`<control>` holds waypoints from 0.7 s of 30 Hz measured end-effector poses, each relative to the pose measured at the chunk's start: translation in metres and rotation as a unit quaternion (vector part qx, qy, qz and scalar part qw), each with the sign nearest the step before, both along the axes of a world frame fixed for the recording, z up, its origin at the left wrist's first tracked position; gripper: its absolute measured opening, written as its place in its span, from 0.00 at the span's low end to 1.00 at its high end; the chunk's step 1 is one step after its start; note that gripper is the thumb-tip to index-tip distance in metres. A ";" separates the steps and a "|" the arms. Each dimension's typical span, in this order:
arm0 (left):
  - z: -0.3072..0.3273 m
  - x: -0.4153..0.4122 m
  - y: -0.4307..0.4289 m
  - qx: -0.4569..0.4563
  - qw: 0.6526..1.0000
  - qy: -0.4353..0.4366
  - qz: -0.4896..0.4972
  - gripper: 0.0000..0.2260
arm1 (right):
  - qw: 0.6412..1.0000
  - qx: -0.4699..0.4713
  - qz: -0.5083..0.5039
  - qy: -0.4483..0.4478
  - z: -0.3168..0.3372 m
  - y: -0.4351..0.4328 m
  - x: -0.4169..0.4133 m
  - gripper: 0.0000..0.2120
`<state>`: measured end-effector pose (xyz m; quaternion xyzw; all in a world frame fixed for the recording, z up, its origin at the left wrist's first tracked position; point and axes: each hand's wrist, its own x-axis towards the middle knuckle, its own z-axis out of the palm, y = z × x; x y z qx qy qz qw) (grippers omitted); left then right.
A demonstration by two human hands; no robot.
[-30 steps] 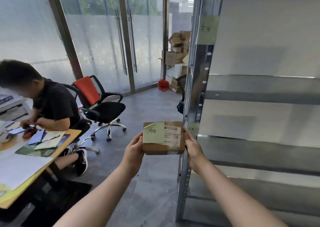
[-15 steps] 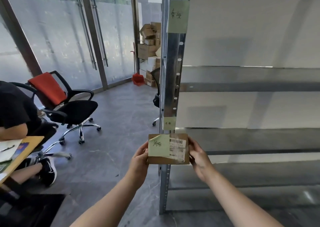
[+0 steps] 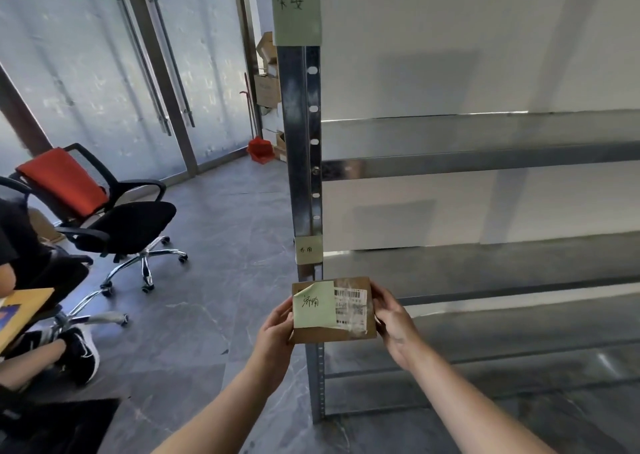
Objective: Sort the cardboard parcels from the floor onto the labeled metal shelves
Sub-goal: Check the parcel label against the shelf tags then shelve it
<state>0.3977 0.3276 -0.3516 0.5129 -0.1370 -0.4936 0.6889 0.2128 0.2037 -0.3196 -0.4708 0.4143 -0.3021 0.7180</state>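
Note:
I hold a small flat cardboard parcel [image 3: 349,332] in front of the shelf post, its face toward me. A green handwritten note [image 3: 313,305] and a white barcode label [image 3: 350,305] cover its top. My left hand [image 3: 275,329] grips its left edge and my right hand [image 3: 394,325] grips its right edge. The metal shelving [image 3: 485,162] stands straight ahead with bare levels. On its upright post [image 3: 300,148] a small note [image 3: 308,249] sits just above the parcel, and a large green note [image 3: 296,4] is stuck at the top.
A black office chair with a red cushion [image 3: 114,211] stands to the left on the grey floor. A seated person [image 3: 31,280] and a desk corner [image 3: 20,315] are at the far left. Stacked cardboard boxes [image 3: 268,86] and a red dustpan [image 3: 259,149] sit by the glass doors.
My view has swung right and closer to the shelving, so the post is now centred. The parcel stays held in both hands, now lower, right below the small note on the post.

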 end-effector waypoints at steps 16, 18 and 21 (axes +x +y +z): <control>0.012 -0.043 -0.050 -0.015 0.999 -0.003 -0.039 0.19 | 0.998 -0.016 -0.048 -0.025 0.020 -0.031 -0.051 0.25; 0.011 -0.050 -0.060 -0.013 0.999 -0.002 -0.040 0.20 | 0.998 -0.020 -0.056 -0.023 0.021 -0.037 -0.058 0.25; 0.009 -0.056 -0.074 -0.012 0.999 0.000 -0.044 0.20 | 0.997 -0.024 -0.069 -0.017 0.020 -0.049 -0.067 0.24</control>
